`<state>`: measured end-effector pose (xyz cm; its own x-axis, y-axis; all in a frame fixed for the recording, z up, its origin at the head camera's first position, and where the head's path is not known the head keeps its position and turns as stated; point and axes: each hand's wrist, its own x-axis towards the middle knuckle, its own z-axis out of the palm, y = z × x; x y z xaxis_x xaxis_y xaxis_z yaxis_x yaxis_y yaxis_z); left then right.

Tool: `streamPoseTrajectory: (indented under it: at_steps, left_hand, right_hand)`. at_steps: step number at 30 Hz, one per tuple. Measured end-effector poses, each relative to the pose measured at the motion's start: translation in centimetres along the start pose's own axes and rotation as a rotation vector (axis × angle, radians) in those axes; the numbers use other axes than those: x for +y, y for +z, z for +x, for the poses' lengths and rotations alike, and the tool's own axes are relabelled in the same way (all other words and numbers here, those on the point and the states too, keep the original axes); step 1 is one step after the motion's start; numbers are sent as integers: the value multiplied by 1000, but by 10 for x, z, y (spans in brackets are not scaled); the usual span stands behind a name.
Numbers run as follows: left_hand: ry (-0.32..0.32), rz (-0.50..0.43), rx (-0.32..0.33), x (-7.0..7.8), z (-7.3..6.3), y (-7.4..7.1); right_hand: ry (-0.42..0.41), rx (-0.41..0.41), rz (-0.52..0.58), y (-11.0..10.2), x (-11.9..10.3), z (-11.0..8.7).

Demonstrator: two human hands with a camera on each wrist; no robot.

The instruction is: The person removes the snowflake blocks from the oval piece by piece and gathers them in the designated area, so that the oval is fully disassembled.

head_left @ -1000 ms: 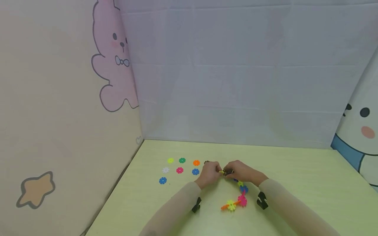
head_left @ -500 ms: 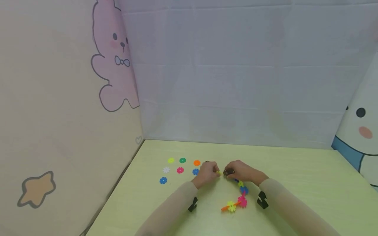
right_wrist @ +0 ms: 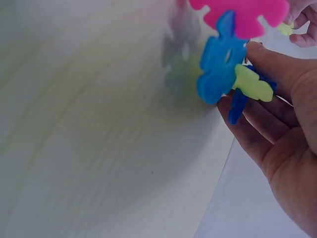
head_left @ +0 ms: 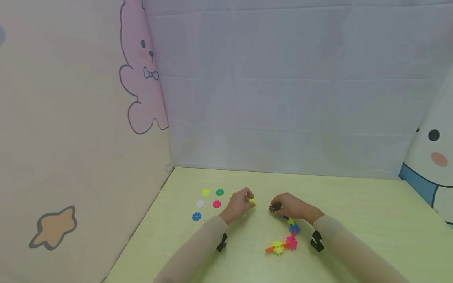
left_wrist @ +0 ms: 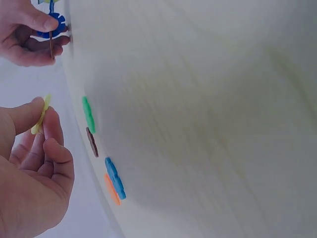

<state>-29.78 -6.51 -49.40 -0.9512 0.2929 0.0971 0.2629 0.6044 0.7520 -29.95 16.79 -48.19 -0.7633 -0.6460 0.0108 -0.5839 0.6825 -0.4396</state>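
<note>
Between thumb and fingers, my left hand (head_left: 238,205) pinches a yellow flower-shaped plastic disc (left_wrist: 41,115), seen nearly edge-on in the left wrist view. A gap separates it from my right hand (head_left: 292,206), which grips the far end of a chain of interlocked flower discs, by a brown disc (head_left: 272,208) and a dark blue disc (left_wrist: 58,25). From there the chain curves toward the front through a light blue disc (right_wrist: 218,67), a pink disc (head_left: 291,242) and a yellow disc (head_left: 278,247). My right fingers partly hide the held end.
Loose discs lie flat left of my hands: white (head_left: 199,204), pink (head_left: 216,204), blue (head_left: 196,216), yellow (head_left: 205,192) and green (head_left: 220,192). More sit beyond my left hand, including brown (left_wrist: 92,142) and orange (left_wrist: 112,189). A pale curtain (head_left: 283,98) rises behind the table.
My left hand has drawn back to the left with the yellow disc, which earlier was up against the brown disc at the chain's end. My right hand stays nearly in place.
</note>
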Motion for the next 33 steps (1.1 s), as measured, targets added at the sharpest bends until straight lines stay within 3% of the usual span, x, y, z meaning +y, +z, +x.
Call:
streamPoseTrajectory:
  at_steps: [13,30,33]
  left_hand:
    - [-77,-46,-14,2,11,-11]
    - [-23,43,-1,11,26,6]
    - [-34,46,-22,15,26,7]
  right_hand:
    - [34,2,31,0,-6,-4]
    - [8,3,11,-1,-2,-8]
    - [1,4,5,-1,-3,-10]
